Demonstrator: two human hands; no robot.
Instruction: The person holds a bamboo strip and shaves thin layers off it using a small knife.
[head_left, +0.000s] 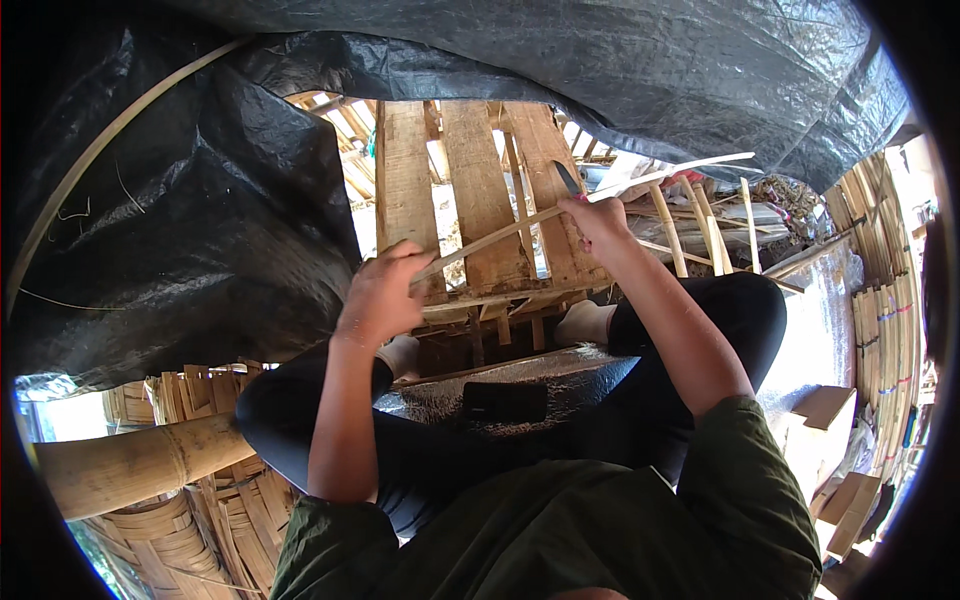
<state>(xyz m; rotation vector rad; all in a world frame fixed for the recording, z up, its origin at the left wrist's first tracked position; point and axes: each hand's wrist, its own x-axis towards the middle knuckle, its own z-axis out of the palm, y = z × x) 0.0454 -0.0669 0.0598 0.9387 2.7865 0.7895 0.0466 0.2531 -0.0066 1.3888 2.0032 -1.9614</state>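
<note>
A long thin bamboo strip [490,238] runs slantwise across the view, rising from lower left to upper right, where its pale far end splits into two. My left hand [380,292], slightly blurred, is closed around the strip's lower left end. Further right, my right hand [600,226] is closed on a knife, whose dark blade [566,179] points up and away to the left. The strip passes at the right hand's fingers, against the knife; the knife's handle is mostly hidden in the grip. Behind the strip are wooden planks [468,180].
A black plastic sheet [180,210] hangs at left and overhead. Bamboo sticks [668,230] lean at right. A black phone-like object [505,402] lies on a shiny silvery mat [425,398] between my legs. A thick bamboo pole [140,462] lies lower left, wooden blocks [850,510] lower right.
</note>
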